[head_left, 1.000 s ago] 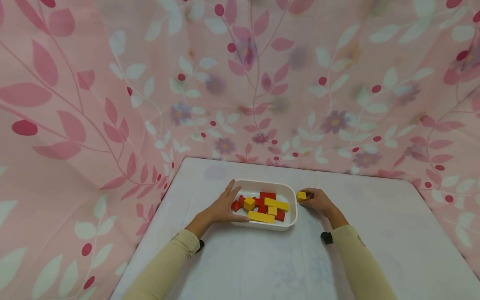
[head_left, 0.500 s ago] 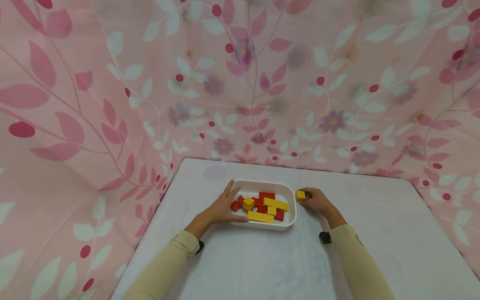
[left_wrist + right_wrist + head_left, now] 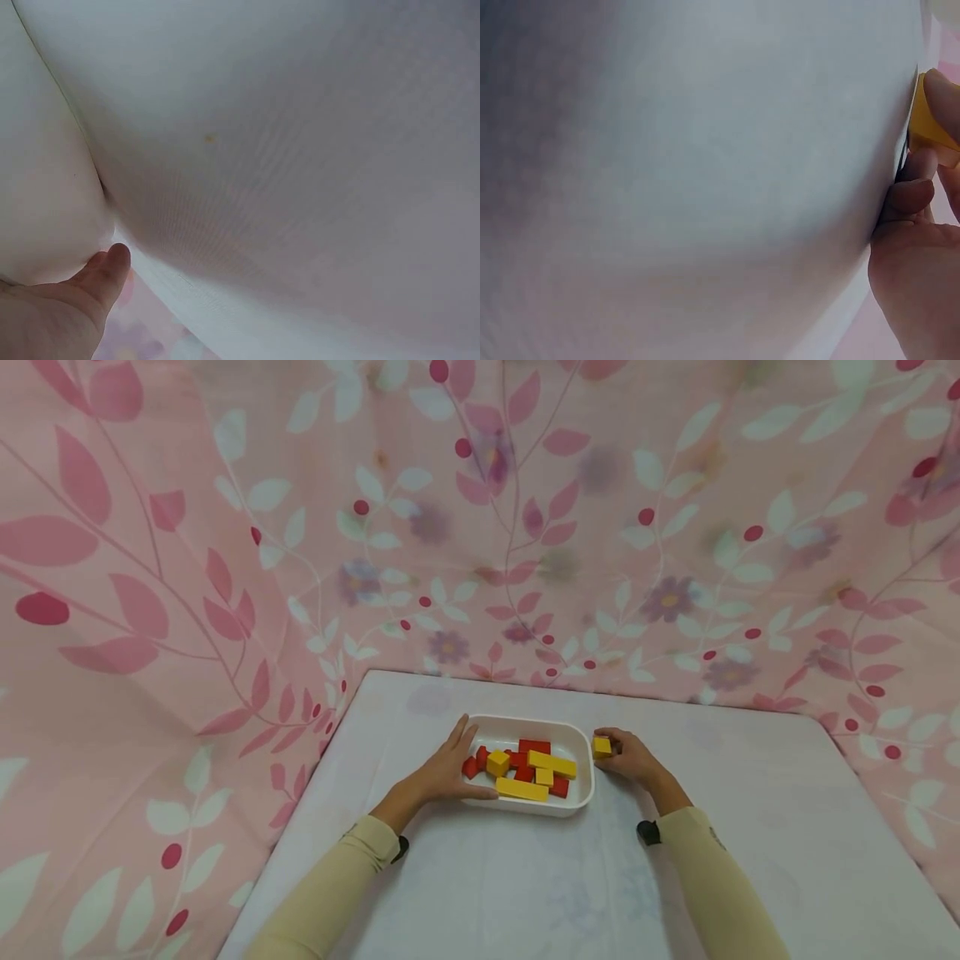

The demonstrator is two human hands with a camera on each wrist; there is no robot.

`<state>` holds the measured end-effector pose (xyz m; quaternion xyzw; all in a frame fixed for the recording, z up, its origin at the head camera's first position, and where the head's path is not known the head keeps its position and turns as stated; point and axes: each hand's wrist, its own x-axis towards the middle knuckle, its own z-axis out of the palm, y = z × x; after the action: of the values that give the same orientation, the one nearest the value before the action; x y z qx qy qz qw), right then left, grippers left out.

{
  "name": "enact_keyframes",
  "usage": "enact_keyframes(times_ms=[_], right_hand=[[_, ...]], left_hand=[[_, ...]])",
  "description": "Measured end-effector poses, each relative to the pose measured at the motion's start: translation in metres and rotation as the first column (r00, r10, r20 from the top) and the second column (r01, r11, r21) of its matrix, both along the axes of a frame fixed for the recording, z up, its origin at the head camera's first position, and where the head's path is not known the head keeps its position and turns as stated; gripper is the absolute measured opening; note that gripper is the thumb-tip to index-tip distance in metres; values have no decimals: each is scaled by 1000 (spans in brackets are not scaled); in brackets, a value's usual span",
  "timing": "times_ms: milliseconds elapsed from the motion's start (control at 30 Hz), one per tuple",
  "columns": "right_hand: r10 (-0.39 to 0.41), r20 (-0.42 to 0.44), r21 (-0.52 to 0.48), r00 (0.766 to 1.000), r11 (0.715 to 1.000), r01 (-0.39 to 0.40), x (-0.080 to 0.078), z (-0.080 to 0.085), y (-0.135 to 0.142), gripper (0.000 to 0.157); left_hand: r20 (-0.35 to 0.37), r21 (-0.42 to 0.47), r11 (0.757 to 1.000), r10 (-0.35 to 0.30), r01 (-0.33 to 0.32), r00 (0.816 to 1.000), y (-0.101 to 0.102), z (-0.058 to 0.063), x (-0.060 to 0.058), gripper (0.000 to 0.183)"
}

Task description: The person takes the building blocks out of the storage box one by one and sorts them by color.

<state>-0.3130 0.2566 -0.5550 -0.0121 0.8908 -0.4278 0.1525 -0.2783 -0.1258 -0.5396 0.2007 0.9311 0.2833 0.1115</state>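
A white plastic container (image 3: 581, 793) holds several red and yellow toy blocks. My left hand (image 3: 442, 772) grips its left end, thumb along the front rim and fingers spread toward the back rim. In the left wrist view, the thumb (image 3: 109, 277) lies against the pale container wall (image 3: 45, 172). Just off the container's right end, my right hand (image 3: 630, 756) pinches a yellow cube block (image 3: 602, 747) between thumb and fingers. The right wrist view shows this yellow block (image 3: 930, 124) at its right edge, close over the white cloth.
Inside the container are a yellow bar block (image 3: 522, 789), another yellow bar (image 3: 552, 764) lying over red pieces, a yellow cube (image 3: 497, 763) and a red block (image 3: 535, 747). A white cloth covers the table (image 3: 517, 893). Behind it hangs a pink floral curtain (image 3: 525, 527).
Both hands stay almost in place. The yellow cube in the right hand tilts slightly; the whole view shifts a little with the head.
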Motion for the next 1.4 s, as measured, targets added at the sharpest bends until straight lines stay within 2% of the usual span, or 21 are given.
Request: enact_keyframes(times_ms=[233, 633, 767, 833, 1033, 1233, 1400], right_hand=[[-19, 9, 14, 1000, 1000, 19, 0, 0, 2, 71], [-39, 30, -30, 999, 999, 40, -2, 2, 6, 82], [-35, 43, -29, 998, 999, 37, -7, 4, 11, 87], [-9, 47, -38, 999, 999, 11, -10, 6, 11, 89], [3, 100, -95, 995, 995, 7, -14, 14, 8, 100], [24, 92, 6, 995, 1000, -25, -6, 26, 12, 112], [31, -9, 81, 999, 996, -30, 1, 37, 12, 106]], left_hand=[[6, 5, 1000, 4, -4, 1000, 1, 1, 1, 128], [24, -17, 1000, -15, 16, 1000, 1, 15, 1, 131], [29, -16, 1000, -18, 18, 999, 3, 15, -2, 132], [28, -20, 1000, -7, 7, 1000, 2, 14, -4, 132], [28, -20, 1000, 21, -20, 999, -2, 11, -7, 132], [49, 5, 1000, 5, -6, 999, 1, 6, -4, 134], [34, -26, 1000, 11, -10, 999, 1, 3, 0, 133]])
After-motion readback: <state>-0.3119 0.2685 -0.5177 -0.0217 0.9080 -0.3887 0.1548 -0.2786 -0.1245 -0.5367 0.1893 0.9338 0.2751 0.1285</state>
